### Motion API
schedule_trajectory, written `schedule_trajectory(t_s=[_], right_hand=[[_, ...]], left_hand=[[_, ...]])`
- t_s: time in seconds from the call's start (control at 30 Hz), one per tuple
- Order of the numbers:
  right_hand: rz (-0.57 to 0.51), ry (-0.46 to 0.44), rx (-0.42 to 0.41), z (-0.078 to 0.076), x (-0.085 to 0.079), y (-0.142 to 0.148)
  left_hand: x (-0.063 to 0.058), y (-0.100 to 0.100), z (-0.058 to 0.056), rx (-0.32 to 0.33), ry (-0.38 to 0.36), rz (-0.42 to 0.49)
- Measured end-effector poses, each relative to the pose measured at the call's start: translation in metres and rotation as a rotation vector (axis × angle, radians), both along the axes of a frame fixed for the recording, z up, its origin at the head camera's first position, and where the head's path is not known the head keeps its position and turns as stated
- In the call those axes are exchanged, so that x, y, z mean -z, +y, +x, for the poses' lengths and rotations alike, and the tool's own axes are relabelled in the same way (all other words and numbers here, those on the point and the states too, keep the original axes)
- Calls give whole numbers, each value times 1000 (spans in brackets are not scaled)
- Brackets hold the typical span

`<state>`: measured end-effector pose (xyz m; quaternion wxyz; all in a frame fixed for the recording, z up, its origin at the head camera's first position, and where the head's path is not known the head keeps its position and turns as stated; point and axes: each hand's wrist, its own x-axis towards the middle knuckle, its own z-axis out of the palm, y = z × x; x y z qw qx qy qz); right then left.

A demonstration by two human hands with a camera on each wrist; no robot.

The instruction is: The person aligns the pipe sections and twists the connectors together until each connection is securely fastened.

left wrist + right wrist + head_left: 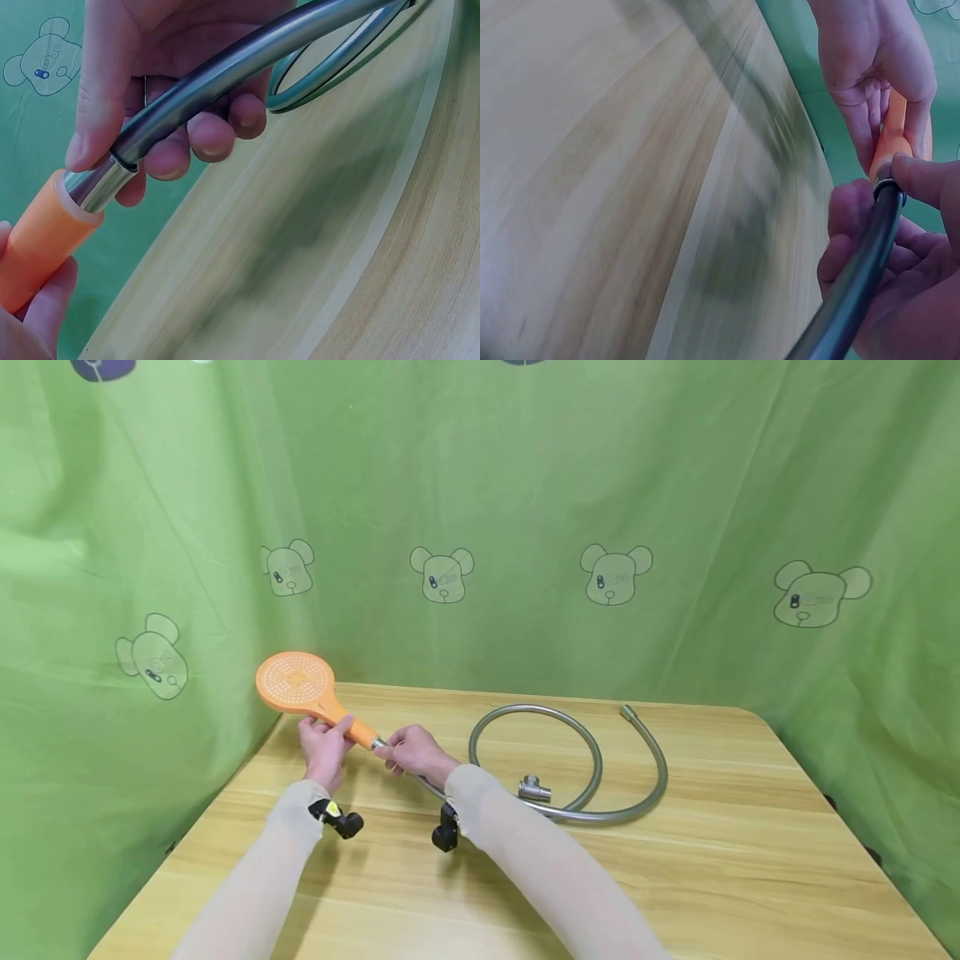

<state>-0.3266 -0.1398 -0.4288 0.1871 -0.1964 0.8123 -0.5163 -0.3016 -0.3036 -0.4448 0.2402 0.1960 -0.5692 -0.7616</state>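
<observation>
An orange shower head [296, 682] with a round, perforated face is held above the table's far left part. My left hand [325, 750] grips its orange handle [43, 238]. At the handle's end, my right hand [414, 752] pinches the metal end fitting [105, 182] of a grey shower hose [596, 816] between thumb and fingers. The fitting meets the handle's mouth, partly inside it in the left wrist view; how tightly it sits I cannot tell. From the right hand the hose [859, 281] runs down onto the table and lies in a loop.
A small metal tee fitting [533, 788] lies inside the hose loop. The hose's other end [628, 712] rests near the back edge of the wooden table [712, 860]. Green curtain [525, 635] with bear prints hangs behind and at both sides.
</observation>
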Motion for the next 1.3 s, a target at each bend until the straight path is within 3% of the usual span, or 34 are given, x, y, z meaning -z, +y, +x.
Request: schedule_trajectory(t_s=[0.2, 0.5, 1.3], right_hand=[[69, -12, -19, -2, 1, 1], [126, 90, -20, -7, -1, 14], [155, 130, 0, -25, -5, 62]], left_hand=[[2, 1, 0, 20, -19, 31], [3, 2, 0, 20, -73, -24], [13, -4, -7, 44, -199, -37]])
